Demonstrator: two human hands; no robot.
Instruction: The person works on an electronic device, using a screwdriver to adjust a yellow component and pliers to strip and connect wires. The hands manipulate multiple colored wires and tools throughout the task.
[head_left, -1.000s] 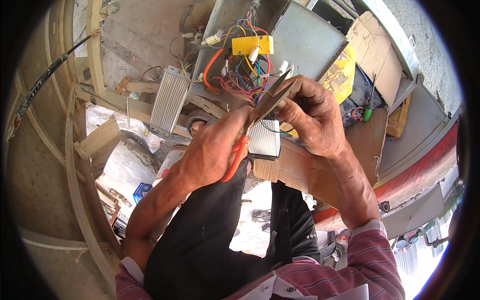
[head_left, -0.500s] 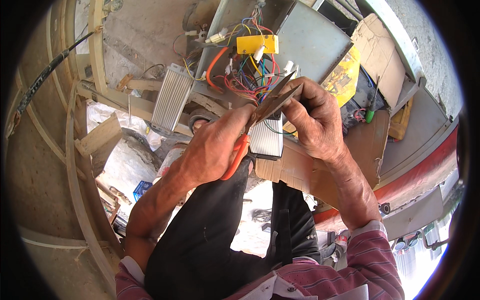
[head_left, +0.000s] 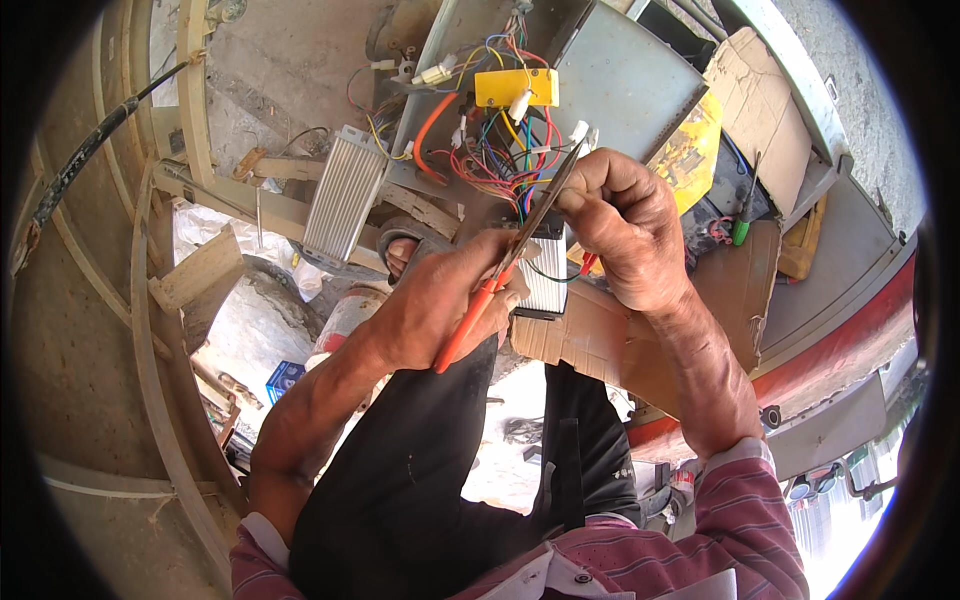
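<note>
My left hand (head_left: 450, 300) is closed around the orange handles of a pair of scissors (head_left: 522, 238). Their dark blades point up and to the right, lying nearly together. Close to the blade tips, my right hand (head_left: 630, 235) is closed, thumb and forefinger pinched against the blades. What that pinch holds is too small to make out. A thin dark green wire (head_left: 548, 277) curves beneath, toward a small red piece (head_left: 588, 263) showing under my right hand. Behind the scissors sits a finned silver metal box (head_left: 543, 290), partly covered by my left hand.
Beyond my hands, a bundle of coloured wires (head_left: 490, 170) with white connectors hangs by a yellow block (head_left: 516, 88). Another finned box (head_left: 343, 200) stands at left. Cardboard (head_left: 600, 345) lies under my right forearm; a green-handled screwdriver (head_left: 741, 230) rests farther right.
The scissor blades have swung from open to nearly closed, and the orange handles have come together. My left fingers now show curled around them. The red piece has come into view under my right hand.
</note>
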